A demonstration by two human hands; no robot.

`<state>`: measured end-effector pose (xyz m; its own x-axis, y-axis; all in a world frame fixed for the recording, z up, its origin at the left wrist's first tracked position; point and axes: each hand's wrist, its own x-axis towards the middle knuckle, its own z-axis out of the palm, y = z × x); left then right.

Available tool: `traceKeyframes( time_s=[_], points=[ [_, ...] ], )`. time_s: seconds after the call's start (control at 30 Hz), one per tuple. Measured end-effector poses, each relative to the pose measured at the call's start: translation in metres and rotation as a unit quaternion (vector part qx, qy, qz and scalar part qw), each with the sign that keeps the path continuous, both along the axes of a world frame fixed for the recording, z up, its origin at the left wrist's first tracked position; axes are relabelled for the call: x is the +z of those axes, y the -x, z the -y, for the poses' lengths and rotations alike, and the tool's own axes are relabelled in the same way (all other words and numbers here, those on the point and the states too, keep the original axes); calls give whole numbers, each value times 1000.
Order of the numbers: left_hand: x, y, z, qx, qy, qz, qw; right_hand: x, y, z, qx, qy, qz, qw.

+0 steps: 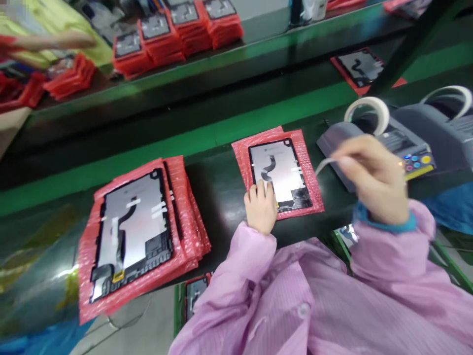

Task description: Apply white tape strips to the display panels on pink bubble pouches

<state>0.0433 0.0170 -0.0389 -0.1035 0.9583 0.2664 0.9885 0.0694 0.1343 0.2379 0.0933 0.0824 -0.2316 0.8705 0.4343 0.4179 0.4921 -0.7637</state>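
Observation:
My left hand [260, 207] rests with fingers spread on the lower left of a tablet screen panel [283, 172], over its dark flex cable [269, 168]. The panel lies back side up on red bubble-wrap bags [314, 197]. Pinched between thumb and fingertips of my right hand [373, 175] is a short strip of pale tape [323, 164], held in the air just right of the panel. Close behind that hand stands a grey tape dispenser [340, 135] carrying a roll of white tape [384, 114].
At the left, a similar taped panel [135, 222] tops a stack of red bubble bags [194, 231]. A second dispenser [439, 128] stands far right. On the raised shelf are several bagged panel stacks [158, 42]; another panel [360, 66] lies behind. A co-worker's arm [61, 40] shows upper left.

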Motion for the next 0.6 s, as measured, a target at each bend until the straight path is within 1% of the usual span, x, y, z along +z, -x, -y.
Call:
traceKeyframes(
  time_s=[0.03,0.07,0.1,0.13,0.2,0.27,0.33,0.4,0.5,0.6],
  points=[
    [0,-1,0,7,-2,0,1000,2,19,-23,107,-4,55,993],
    [0,-2,0,11,-5,3,1000,0,39,-46,201,-1,101,974],
    [0,-3,1,12,-9,8,1000,-7,58,-69,277,12,141,950],
    [0,-4,1,13,-13,15,1000,-17,76,-89,336,28,176,925],
    [-2,-7,2,18,-23,31,999,-41,104,-119,421,55,230,876],
    [-3,-8,2,28,-32,40,998,-62,120,-134,470,70,263,840],
    [-4,-9,2,35,-35,45,998,-73,125,-137,495,78,274,821],
    [-5,-9,2,35,-32,51,998,-74,125,-138,504,87,266,817],
    [-7,-8,3,42,-26,65,997,-68,125,-142,513,106,232,820],
    [-8,-8,4,54,-24,74,996,-69,128,-149,527,107,216,815]
  ],
)
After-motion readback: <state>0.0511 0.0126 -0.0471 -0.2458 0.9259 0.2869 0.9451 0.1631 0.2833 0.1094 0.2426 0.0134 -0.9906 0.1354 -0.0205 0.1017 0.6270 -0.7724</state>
